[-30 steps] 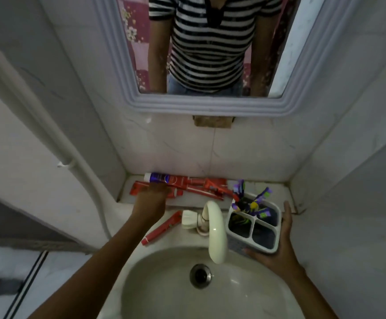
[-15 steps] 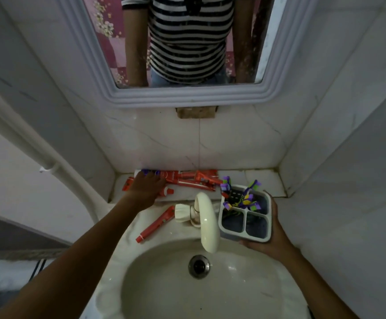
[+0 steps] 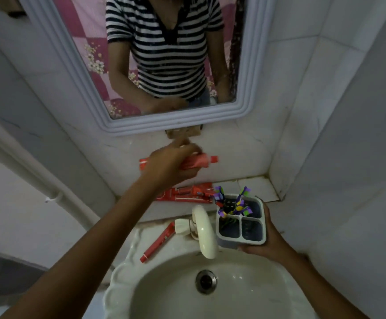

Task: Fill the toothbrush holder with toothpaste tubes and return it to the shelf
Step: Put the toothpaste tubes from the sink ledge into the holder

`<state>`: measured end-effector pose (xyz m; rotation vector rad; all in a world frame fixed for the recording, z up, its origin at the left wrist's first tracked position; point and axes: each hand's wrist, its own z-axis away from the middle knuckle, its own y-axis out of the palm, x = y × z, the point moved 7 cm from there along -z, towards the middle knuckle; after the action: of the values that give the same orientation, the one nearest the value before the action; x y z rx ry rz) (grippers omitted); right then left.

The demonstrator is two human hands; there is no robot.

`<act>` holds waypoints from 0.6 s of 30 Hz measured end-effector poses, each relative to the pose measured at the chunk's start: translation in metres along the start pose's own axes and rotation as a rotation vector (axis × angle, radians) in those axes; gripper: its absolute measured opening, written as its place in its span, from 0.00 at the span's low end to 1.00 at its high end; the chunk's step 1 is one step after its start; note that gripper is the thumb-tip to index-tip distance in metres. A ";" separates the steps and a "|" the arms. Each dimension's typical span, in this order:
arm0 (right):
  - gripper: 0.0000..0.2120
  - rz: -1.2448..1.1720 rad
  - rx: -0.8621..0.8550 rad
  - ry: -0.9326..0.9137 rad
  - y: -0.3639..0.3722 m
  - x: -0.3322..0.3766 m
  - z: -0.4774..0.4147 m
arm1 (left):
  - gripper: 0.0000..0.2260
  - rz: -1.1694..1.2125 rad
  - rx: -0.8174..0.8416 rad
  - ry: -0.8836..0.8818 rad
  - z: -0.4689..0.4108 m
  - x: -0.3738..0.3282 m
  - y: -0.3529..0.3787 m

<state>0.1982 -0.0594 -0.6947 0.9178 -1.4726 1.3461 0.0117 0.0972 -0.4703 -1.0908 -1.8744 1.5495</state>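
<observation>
My left hand (image 3: 171, 165) is raised above the shelf, closed around a red toothpaste tube (image 3: 202, 161) whose cap points right. My right hand (image 3: 269, 244) grips the white toothbrush holder (image 3: 240, 238) from its right side, at the basin's right rim. The holder has several compartments; purple and green toothbrushes (image 3: 233, 204) stand in the far ones, and the two near ones look empty. More red toothpaste tubes (image 3: 187, 194) lie on the tiled shelf (image 3: 256, 187) behind the tap. Another red tube (image 3: 157, 244) lies on the basin's left rim.
A cream tap (image 3: 204, 231) arches over the white basin (image 3: 164, 302), just left of the holder. A framed mirror (image 3: 164, 54) hangs above the shelf. Tiled walls close in on both sides, and a white pipe (image 3: 33, 180) runs down the left wall.
My left hand has lifted a red tube off the shelf and carried it up and to the right. The holder stays in my right hand at the basin's rim.
</observation>
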 end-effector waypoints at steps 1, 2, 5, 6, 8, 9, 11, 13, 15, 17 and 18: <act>0.57 0.004 -0.013 -0.020 0.000 0.005 0.001 | 0.19 -0.046 0.004 0.107 -0.015 -0.025 -0.008; 0.59 0.025 -0.034 -0.043 0.000 0.009 0.001 | 0.18 -0.113 0.008 0.214 -0.028 -0.052 -0.011; 0.63 0.077 -0.078 -0.059 0.000 0.012 0.002 | 0.17 -0.360 0.039 0.566 -0.052 -0.120 0.010; 0.64 0.062 -0.076 -0.053 -0.001 0.010 0.002 | 0.17 -0.452 0.094 0.657 -0.053 -0.135 0.024; 0.65 0.051 -0.071 -0.029 -0.002 0.004 0.003 | 0.16 -0.566 0.168 0.807 -0.055 -0.157 0.046; 0.65 0.042 -0.063 -0.013 -0.002 0.000 0.003 | 0.16 -0.621 0.205 0.878 -0.055 -0.166 0.056; 0.66 0.011 -0.048 0.015 -0.001 -0.004 0.003 | 0.16 -0.739 0.288 0.969 -0.052 -0.176 0.076; 0.65 -0.037 -0.031 0.046 0.001 -0.009 0.003 | 0.15 -0.843 0.358 1.002 -0.047 -0.182 0.089; 0.61 -0.081 -0.013 0.059 0.002 -0.009 0.003 | 0.13 -0.877 0.421 0.987 -0.044 -0.187 0.098; 0.59 -0.106 -0.005 0.082 0.004 -0.012 0.002 | 0.12 -0.872 0.453 0.964 -0.044 -0.192 0.102; 0.59 -0.108 -0.003 0.089 0.005 -0.015 0.002 | 0.12 -0.874 0.472 0.939 -0.044 -0.194 0.105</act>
<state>0.1982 -0.0612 -0.7105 0.9113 -1.3384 1.2892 0.1859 -0.0290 -0.5352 -0.4860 -0.9993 0.6869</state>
